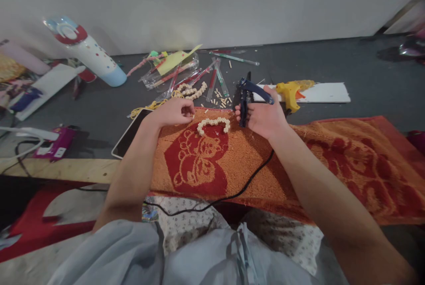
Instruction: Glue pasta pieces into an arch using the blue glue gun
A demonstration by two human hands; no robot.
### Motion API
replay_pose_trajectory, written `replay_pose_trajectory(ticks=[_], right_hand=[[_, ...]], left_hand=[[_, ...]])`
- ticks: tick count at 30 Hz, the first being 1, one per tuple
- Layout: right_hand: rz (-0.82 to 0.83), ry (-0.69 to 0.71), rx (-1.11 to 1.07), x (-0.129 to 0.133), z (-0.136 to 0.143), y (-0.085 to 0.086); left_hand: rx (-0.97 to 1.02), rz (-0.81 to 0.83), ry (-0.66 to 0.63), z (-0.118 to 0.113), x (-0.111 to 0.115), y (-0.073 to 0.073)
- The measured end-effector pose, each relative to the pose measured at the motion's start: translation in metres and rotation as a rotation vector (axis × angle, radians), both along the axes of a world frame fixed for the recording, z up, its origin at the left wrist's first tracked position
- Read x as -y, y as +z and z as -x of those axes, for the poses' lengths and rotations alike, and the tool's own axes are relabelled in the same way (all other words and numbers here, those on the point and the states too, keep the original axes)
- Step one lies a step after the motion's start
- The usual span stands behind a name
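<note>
My left hand (177, 111) is closed in a pinch above the towel's back edge, and a tiny cream piece (193, 117) shows at its fingertips. In my right hand (265, 117) is a pair of dark blue pliers (246, 99), with its handles spread apart and the palm turned upward. Between the hands, a curved strip of joined cream pieces (214, 122) lies on the orange and red towel (199, 165). Loose cream pieces (221, 99) are scattered just behind the towel. A longer cream beaded strip (195, 91) lies beyond my left hand.
A yellow glue gun (291, 94) rests on a white board (330, 92) at right. A black cable (252, 174) crosses the towel. At left are a tablet or phone (131, 136), a tall spotted bottle (91, 55) and a purple power block (61, 143). Plastic packets (172, 70) lie behind.
</note>
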State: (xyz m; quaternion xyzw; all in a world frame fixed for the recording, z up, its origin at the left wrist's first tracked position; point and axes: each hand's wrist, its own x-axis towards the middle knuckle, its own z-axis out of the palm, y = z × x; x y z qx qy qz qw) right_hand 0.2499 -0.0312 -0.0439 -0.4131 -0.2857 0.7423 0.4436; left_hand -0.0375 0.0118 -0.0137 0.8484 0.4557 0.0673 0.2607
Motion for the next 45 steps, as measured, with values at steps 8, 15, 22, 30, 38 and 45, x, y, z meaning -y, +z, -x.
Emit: replay_pose_trajectory(ticks=[8, 15, 22, 30, 38, 45], right_hand=[[-0.011, 0.007, 0.022, 0.002, 0.001, 0.004], [0.078, -0.065, -0.047, 0.001, 0.002, 0.004], [0.097, -0.075, -0.053, 0.003, 0.003, 0.007], [0.108, -0.068, -0.043, 0.005, 0.003, 0.011], [0.065, -0.064, -0.027, 0.002, 0.001, 0.004], [0.044, -0.055, 0.017, 0.003, 0.003, 0.009]], left_hand=[[0.088, 0.027, 0.006, -0.003, 0.001, -0.002], [0.131, 0.094, -0.006, -0.009, 0.011, 0.011], [0.134, -0.029, -0.245, -0.030, 0.030, 0.021], [-0.076, -0.214, -0.396, -0.039, 0.042, 0.021], [-0.282, -0.389, -0.441, -0.046, 0.051, 0.023], [-0.376, -0.449, -0.471, -0.052, 0.053, 0.019]])
